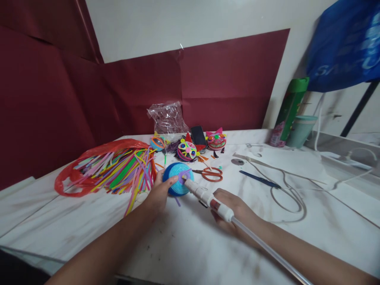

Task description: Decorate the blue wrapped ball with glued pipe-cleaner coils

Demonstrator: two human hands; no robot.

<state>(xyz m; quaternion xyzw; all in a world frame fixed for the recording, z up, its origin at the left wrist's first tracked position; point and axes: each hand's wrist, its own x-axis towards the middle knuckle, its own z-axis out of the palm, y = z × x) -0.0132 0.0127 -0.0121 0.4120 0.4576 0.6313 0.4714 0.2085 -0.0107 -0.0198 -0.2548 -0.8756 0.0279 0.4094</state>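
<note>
A round blue coiled piece point(175, 186) with a light purple part near its middle is gripped by my left hand point(162, 190), the thumb lying across its face. My right hand point(231, 206) is closed around a white glue gun point(204, 195), its tip at the purple part. A long clear glue stick point(267, 247) runs out of the gun's back. Orange-handled scissors point(212, 174) lie just behind the gun. Beyond them sit a colourful decorated cat-face ball point(187, 151), a pink-eared one point(216, 140) and a blue-orange one point(157, 142).
At the left, a red plastic bag point(67, 184) holds many coloured pipe cleaners point(121, 170). Behind are a black phone point(198, 136) and clear wrap point(168, 116). To the right lie a dark blue tool point(259, 179) and a looped cable point(301, 208); a green cup point(301, 130) stands behind.
</note>
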